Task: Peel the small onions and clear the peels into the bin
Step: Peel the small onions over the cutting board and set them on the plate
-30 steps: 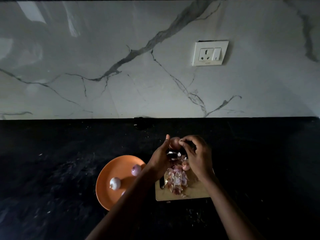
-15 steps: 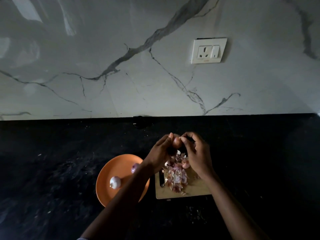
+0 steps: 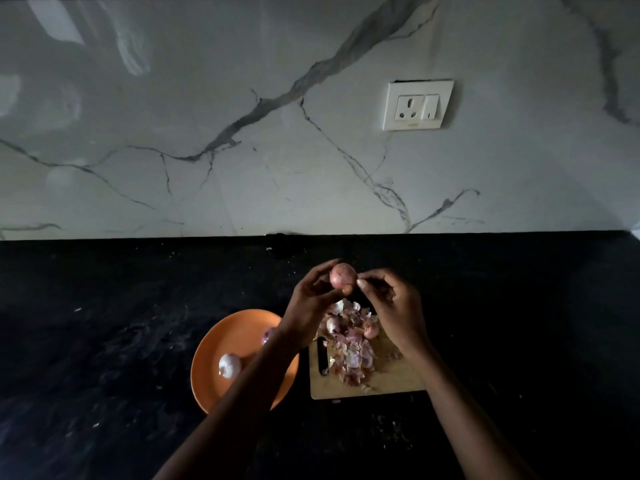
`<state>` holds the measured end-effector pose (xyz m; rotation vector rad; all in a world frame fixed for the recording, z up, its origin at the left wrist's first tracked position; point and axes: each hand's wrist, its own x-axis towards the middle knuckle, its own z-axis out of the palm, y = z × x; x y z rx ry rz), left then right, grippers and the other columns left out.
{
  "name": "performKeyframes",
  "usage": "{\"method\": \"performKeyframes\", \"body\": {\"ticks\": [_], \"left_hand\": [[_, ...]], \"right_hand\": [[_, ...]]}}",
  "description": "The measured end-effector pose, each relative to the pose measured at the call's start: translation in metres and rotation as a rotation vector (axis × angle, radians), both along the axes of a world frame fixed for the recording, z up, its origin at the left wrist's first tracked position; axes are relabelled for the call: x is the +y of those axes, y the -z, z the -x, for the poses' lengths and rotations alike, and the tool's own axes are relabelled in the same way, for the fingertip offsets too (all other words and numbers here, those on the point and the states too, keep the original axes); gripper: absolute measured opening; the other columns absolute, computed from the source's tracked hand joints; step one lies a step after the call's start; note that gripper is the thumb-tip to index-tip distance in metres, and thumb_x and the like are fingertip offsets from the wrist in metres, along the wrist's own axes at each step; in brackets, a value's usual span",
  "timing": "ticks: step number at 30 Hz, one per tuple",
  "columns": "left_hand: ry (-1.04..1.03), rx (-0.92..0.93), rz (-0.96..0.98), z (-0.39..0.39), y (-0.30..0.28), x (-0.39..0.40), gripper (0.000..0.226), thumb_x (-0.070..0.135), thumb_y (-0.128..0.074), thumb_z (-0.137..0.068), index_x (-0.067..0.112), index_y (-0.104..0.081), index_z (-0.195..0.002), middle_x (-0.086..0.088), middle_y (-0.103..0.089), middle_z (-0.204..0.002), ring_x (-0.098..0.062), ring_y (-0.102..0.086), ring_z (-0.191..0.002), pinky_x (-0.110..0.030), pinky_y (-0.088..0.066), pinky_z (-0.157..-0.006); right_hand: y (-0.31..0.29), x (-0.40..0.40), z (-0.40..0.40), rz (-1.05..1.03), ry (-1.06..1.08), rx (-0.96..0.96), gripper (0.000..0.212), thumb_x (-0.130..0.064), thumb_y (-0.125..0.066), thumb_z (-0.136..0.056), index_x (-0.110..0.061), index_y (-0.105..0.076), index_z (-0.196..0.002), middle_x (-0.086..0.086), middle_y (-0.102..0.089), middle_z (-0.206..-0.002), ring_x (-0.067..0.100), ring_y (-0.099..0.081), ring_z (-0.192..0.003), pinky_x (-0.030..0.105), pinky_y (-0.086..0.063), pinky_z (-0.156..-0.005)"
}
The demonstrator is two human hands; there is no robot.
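Held onion: a small pinkish onion [image 3: 343, 276] was up in the air above the far edge of the cutting board, between the two hands.
Left hand: the left hand [image 3: 313, 301] held the onion, fingers curled over its far side and the thumb pressed in at the bottom.
Right hand: the right hand [image 3: 394, 304] had its fingers curled, fingertips [image 3: 361, 282] pinched narrow against the onion's right side; whether a bit of skin sat between them I could not tell.
Peels: a heap of pink and white peels [image 3: 351, 355] lay on the left half of the cutting board, with what looked like two small bulbs among them near the far edge.
Cutting board: a wooden cutting board [image 3: 391, 382] sat on the black countertop [image 3: 104, 323], just beside the plate's right rim.
Plate: an orange plate [image 3: 239, 336] carried a pale peeled onion [image 3: 229, 365] near its left side and a purple one [image 3: 268, 335] at the right rim, partly behind the left forearm.
Wall: a white socket [image 3: 417, 105] was set in the marble backsplash [image 3: 207, 116] behind the countertop's far edge.
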<state>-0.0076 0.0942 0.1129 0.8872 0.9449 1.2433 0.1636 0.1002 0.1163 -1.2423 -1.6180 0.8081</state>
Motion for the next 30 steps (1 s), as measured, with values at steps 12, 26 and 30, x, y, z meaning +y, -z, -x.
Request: {"method": "performKeyframes", "body": {"ticks": [12,26,30], "left_hand": [[0.036,0.101,-0.057,-0.001,0.004,-0.001,0.043,0.004,-0.063,-0.094,0.003,-0.055,-0.136,-0.016,-0.066,-0.128,-0.033,-0.062,-0.121,-0.045,-0.05,-0.103],[-0.215,0.096,0.052,-0.027,0.011,-0.002,0.027,0.017,-0.053,-0.103,0.006,-0.067,-0.123,-0.016,-0.073,-0.111,-0.029,-0.07,-0.107,-0.038,-0.057,-0.093],[-0.266,0.173,0.104,-0.034,0.018,-0.004,0.021,0.022,-0.065,-0.096,0.006,-0.07,-0.11,-0.013,-0.075,-0.1,-0.026,-0.072,-0.097,-0.035,-0.056,-0.082]], "right_hand": [[0.001,0.007,0.007,0.246,-0.048,0.196,0.046,-0.064,-0.067,-0.084,-0.03,-0.069,-0.115,-0.006,-0.074,-0.109,0.01,-0.069,-0.106,0.046,-0.055,-0.097],[-0.001,-0.004,0.019,0.322,0.083,0.314,0.03,-0.053,-0.069,-0.079,-0.037,-0.064,-0.104,-0.007,-0.071,-0.109,0.005,-0.068,-0.101,0.018,-0.055,-0.077],[0.006,-0.001,0.02,0.352,0.131,0.341,0.022,-0.043,-0.069,-0.09,-0.035,-0.064,-0.109,-0.005,-0.07,-0.111,0.012,-0.069,-0.098,0.016,-0.051,-0.06]]}}
